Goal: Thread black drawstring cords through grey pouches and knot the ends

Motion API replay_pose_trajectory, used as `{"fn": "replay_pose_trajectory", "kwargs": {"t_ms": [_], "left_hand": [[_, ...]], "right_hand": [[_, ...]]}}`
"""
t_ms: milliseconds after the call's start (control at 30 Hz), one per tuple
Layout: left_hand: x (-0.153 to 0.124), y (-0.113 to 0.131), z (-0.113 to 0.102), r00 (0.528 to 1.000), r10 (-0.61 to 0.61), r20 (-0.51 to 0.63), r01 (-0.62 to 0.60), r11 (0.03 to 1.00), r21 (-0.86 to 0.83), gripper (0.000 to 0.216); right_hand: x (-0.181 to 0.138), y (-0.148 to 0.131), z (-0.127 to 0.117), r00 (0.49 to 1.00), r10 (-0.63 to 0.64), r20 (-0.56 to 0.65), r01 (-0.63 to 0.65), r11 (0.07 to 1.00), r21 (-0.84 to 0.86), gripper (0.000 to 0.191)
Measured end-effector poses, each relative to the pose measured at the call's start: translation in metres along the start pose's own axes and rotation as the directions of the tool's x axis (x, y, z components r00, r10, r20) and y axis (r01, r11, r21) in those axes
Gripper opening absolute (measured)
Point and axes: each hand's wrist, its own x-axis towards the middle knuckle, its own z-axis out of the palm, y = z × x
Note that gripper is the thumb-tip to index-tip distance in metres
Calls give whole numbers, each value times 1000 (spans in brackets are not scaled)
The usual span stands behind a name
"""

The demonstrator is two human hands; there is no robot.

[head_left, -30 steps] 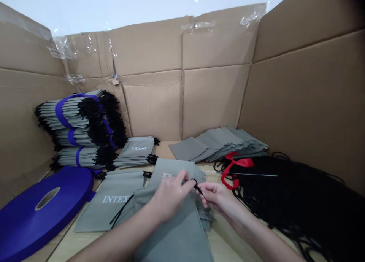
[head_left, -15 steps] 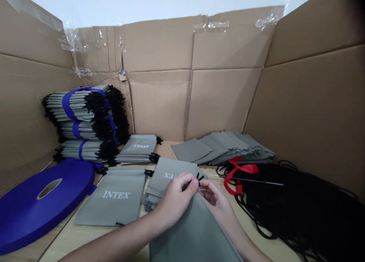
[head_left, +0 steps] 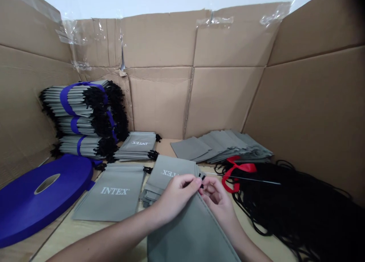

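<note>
**While a grey drawstring pouch (head_left: 191, 231) was pinched at its mouth, most of the cord lay unused**

With its lower end lying toward the person on a pale wooden table (head_left: 85, 237), the pouch was held at the middle of the work area. It was gripped at its top edge by the fingers of the left hand (head_left: 176, 203) and the right hand (head_left: 218, 205), both closed in a tight pinch, not released. Black cord ends (head_left: 202, 181) were seen poking out just at the fingertips, though whether the cord itself was gripped could not be told.

Just beyond the hands, a small pile of corded pouches (head_left: 168, 178) was laid, and a single pouch printed INTEX (head_left: 114, 195) was placed to its left. Further back, a short stack (head_left: 137, 146) and bundles bound with blue strap (head_left: 74, 119) were ranged against cardboard walls (head_left: 159, 102), and these were judged to be finished work. A blue strap reel (head_left: 37, 193) was lying at the left.

What was left appeared to be on the right: fanned pouches with no cords visible (head_left: 222, 146), a large heap of black cord (head_left: 285, 205), a red ribbon (head_left: 239, 171) and a thin metal rod (head_left: 251, 179).
</note>
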Motion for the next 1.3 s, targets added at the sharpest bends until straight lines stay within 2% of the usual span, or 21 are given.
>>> {"fn": "replay_pose_trajectory", "kwargs": {"t_ms": [67, 167, 267, 400, 500, 567, 667, 700, 733, 800, 833, 933, 967, 1000, 1033, 1167, 1300], "left_hand": [[1, -1, 0, 1000, -27, -3, 26, 998, -49, 33], [0, 1, 0, 995, -103, -9, 100, 981, -167, 30], [-3, 1, -3, 962, -273, 30, 266, 903, -337, 26], [-4, -3, -6, 854, -512, 92, 482, 714, -508, 26], [-3, -3, -6, 792, -604, 89, 539, 623, -567, 27], [-2, -2, -6, 755, -648, 97, 569, 576, -587, 27], [0, 0, -8, 715, -680, 164, 623, 513, -591, 33], [0, 1, -9, 708, -679, 193, 639, 501, -584, 35], [0, 1, -10, 702, -677, 218, 653, 492, -575, 37], [1, 0, -12, 691, -679, 249, 675, 482, -559, 37], [1, -1, -12, 692, -678, 249, 676, 488, -552, 34], [0, -7, -10, 728, -645, 232, 653, 550, -520, 25], [0, -9, -10, 743, -628, 230, 643, 576, -504, 22], [0, -11, -9, 753, -614, 235, 638, 595, -489, 19], [0, -12, -9, 756, -606, 249, 641, 603, -475, 18], [1, -10, -12, 737, -611, 290, 665, 574, -478, 23], [2, -3, -15, 737, -612, 287, 662, 571, -485, 34]], "right_hand": [[-2, -1, 0, 998, -46, 33, 48, 998, -47, 25], [-4, -7, -3, 985, -152, 76, 166, 962, -219, 16], [-2, -15, -9, 942, -309, 132, 335, 837, -431, 5], [6, -23, -18, 805, -499, 321, 586, 583, -563, 12], [11, -25, -25, 709, -527, 469, 699, 435, -568, 18], [11, -27, -29, 720, -479, 501, 687, 392, -612, 18], [7, -32, -33, 822, -365, 438, 565, 421, -710, 10], [7, -35, -34, 844, -354, 404, 530, 431, -730, 8], [7, -37, -34, 844, -372, 385, 525, 429, -735, 10], [8, -42, -31, 780, -447, 438, 606, 368, -705, 13], [9, -44, -30, 713, -489, 502, 678, 300, -671, 11], [12, -49, -22, 449, -538, 714, 856, 30, -516, 13], [11, -51, -20, 388, -542, 746, 878, -30, -478, 14], [11, -52, -17, 350, -549, 759, 888, -62, -455, 14], [10, -53, -16, 339, -554, 760, 893, -66, -445, 14], [8, -55, -18, 355, -563, 746, 898, -17, -440, 12], [9, -55, -28, 331, -565, 756, 907, -32, -421, 11]]}}
